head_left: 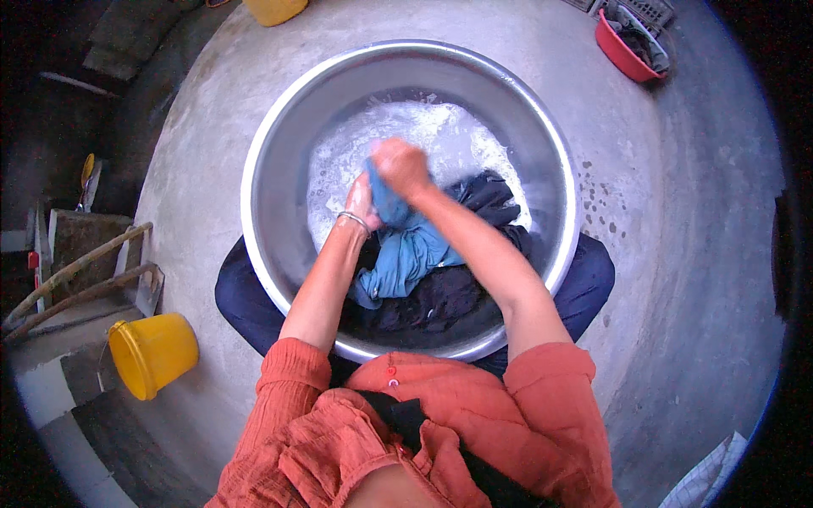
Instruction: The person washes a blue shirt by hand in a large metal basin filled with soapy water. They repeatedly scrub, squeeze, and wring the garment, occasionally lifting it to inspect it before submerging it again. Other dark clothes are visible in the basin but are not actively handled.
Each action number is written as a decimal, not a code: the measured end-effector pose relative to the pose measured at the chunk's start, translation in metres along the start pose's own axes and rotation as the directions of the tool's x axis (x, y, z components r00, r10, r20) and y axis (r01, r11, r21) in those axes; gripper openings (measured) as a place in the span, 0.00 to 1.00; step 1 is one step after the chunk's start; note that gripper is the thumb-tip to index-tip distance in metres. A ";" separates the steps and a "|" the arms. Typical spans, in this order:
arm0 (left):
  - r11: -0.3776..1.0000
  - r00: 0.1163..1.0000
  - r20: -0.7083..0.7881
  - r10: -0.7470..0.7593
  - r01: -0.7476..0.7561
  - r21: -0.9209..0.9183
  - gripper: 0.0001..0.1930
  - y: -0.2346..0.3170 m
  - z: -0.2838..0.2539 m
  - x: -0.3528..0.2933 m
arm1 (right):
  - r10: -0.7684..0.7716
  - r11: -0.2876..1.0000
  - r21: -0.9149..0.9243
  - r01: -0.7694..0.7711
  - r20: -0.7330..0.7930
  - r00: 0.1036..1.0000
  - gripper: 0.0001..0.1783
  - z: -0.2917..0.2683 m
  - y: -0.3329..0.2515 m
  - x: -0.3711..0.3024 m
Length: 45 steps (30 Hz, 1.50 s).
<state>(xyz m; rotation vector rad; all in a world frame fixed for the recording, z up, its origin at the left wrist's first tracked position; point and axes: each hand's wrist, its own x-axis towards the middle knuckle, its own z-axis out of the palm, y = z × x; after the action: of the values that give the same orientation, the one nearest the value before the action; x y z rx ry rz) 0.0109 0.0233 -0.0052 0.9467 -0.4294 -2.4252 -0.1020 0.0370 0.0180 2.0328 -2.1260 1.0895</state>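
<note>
A large round metal basin (284, 144) stands between my knees with foamy, soapy water (432, 127) in it. My right hand (400, 167) is a fist closed on a bunched part of a wet blue garment (411, 258), slightly blurred by motion. Just below and to the left, my left hand (362, 201) cups the same bunch, its fingers partly hidden by the cloth. The rest of the blue garment trails toward me over dark clothes (440, 300), which lie in the near and right part of the basin.
On the concrete floor at left lies a tipped yellow bucket (169, 351), near wooden poles (80, 267). Another yellow container (275, 8) stands at the far edge. A red basin (618, 52) with dark cloth sits at far right. Water drops spot the floor (597, 207).
</note>
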 end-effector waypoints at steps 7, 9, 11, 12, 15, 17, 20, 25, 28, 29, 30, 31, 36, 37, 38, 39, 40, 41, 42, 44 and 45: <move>0.930 0.934 -0.303 0.191 -0.074 0.359 0.22 0.004 -0.028 0.014 | 0.576 0.773 -0.381 -0.508 0.085 0.813 0.26 -0.034 0.071 0.008; 0.959 0.951 -0.262 0.162 -0.090 0.268 0.24 -0.003 -0.027 0.012 | 0.538 0.802 -0.403 -0.441 0.167 0.826 0.26 -0.032 0.058 -0.002; 0.993 0.997 -0.055 0.060 -0.055 0.100 0.26 0.001 -0.019 0.009 | 0.359 0.932 -0.194 -0.307 0.363 0.860 0.24 -0.004 0.061 -0.014; 1.000 0.998 0.052 0.023 -0.024 0.017 0.28 0.002 -0.014 0.007 | 0.317 0.944 -0.057 -0.324 0.416 0.852 0.20 0.005 0.050 -0.014; 0.998 0.995 0.095 0.017 -0.011 -0.062 0.31 0.018 -0.053 0.009 | -0.005 0.878 0.464 -0.113 0.245 0.969 0.14 0.003 -0.022 -0.026; 0.996 0.987 0.161 -0.001 0.016 -0.092 0.30 0.018 -0.067 0.011 | -0.158 0.830 0.555 0.049 0.150 0.976 0.12 -0.025 -0.069 -0.035; 0.998 1.000 0.016 0.004 -0.003 -0.069 0.25 0.019 -0.011 -0.023 | -0.191 0.845 0.509 0.164 0.002 0.982 0.09 -0.026 -0.079 -0.036; 0.999 0.998 -0.062 0.014 -0.011 0.043 0.21 -0.001 0.020 -0.011 | 0.269 0.935 0.240 -0.259 -0.009 0.963 0.15 -0.010 -0.003 0.004; 0.971 0.996 -0.010 -0.092 0.092 0.222 0.23 0.005 -0.001 0.008 | 0.377 0.922 -0.170 -0.348 0.183 0.908 0.19 -0.010 0.064 0.011; 0.952 0.993 -0.063 -0.102 0.115 0.282 0.23 0.008 -0.016 0.012 | 0.491 0.867 -0.245 -0.435 0.260 0.831 0.25 -0.024 0.062 0.015; 0.949 0.984 -0.176 -0.028 0.082 0.306 0.23 0.007 -0.029 0.020 | 0.548 0.808 -0.336 -0.484 0.127 0.827 0.26 -0.025 0.071 0.014; 0.942 0.955 -0.294 0.050 0.052 0.330 0.24 0.006 -0.049 0.027 | 0.582 0.789 -0.339 -0.512 0.145 0.800 0.26 -0.031 0.069 0.017; 0.966 0.951 -0.236 0.201 -0.152 0.210 0.27 0.002 -0.002 0.006 | 0.341 0.940 -0.195 -0.282 0.446 0.828 0.26 -0.004 0.057 -0.009; 0.980 0.987 -0.009 0.163 -0.161 0.117 0.29 0.002 -0.013 0.012 | 0.208 0.968 0.042 -0.247 0.418 0.884 0.25 0.014 0.055 -0.016; 0.998 0.999 0.025 0.019 -0.021 0.066 0.29 0.007 0.001 0.004 | 0.095 0.942 0.269 -0.202 0.364 0.927 0.23 0.030 0.054 -0.029; 0.998 0.999 -0.041 0.032 -0.029 0.052 0.28 0.012 -0.015 0.002 | 0.014 0.916 0.367 -0.162 0.374 0.927 0.21 0.027 0.018 -0.032; 0.998 0.993 -0.105 0.046 -0.042 0.038 0.27 0.019 -0.031 -0.002 | -0.069 0.878 0.462 -0.121 0.373 0.925 0.19 0.008 -0.024 -0.032; 0.999 0.997 0.063 -0.045 0.044 0.023 0.27 0.024 -0.042 -0.005 | -0.085 0.884 0.459 -0.087 0.340 0.936 0.18 -0.006 -0.043 -0.035; 0.991 0.964 0.231 -0.131 0.129 0.022 0.27 0.028 -0.048 -0.008 | -0.102 0.890 0.453 -0.050 0.305 0.947 0.17 -0.016 -0.056 -0.036; 1.000 0.999 0.050 0.013 -0.013 -0.001 0.24 0.013 -0.043 0.002 | -0.070 0.915 0.403 -0.002 0.166 0.984 0.15 -0.018 -0.058 -0.035; 0.996 0.996 -0.040 0.085 -0.085 -0.001 0.22 0.003 -0.036 0.007 | -0.049 0.938 0.347 0.020 0.076 0.996 0.15 -0.010 -0.046 -0.032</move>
<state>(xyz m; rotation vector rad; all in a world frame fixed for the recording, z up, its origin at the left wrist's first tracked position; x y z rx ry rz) 0.0327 0.0131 -0.0332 0.9545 -0.4427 -2.3260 -0.0610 0.0735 0.0327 2.2854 -2.0443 1.4919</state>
